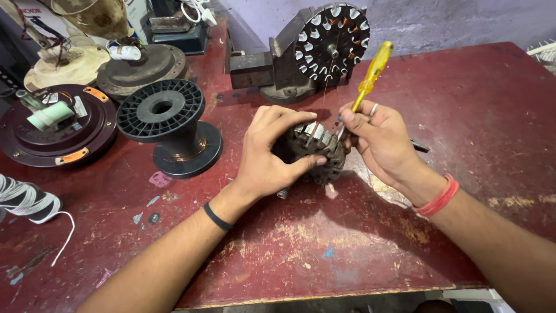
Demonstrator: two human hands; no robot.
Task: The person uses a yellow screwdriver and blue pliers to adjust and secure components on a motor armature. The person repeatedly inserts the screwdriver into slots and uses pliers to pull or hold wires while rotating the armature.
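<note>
Two hands work one grey slotted steel stator core (315, 150), probably heavy and rigid, on the red table (463, 116): left hand (269, 153) clasps its rim; right hand (376, 139) pinches a yellow-handled screwdriver (370, 78)

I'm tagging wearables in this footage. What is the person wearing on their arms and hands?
Both forearms are bare, with no sleeves in view. The left hand has a thin dark band around its wrist. The right hand has a thicker red-orange band of several strands at the wrist and a silver-coloured ring on one finger. No gloves on either hand.
</note>
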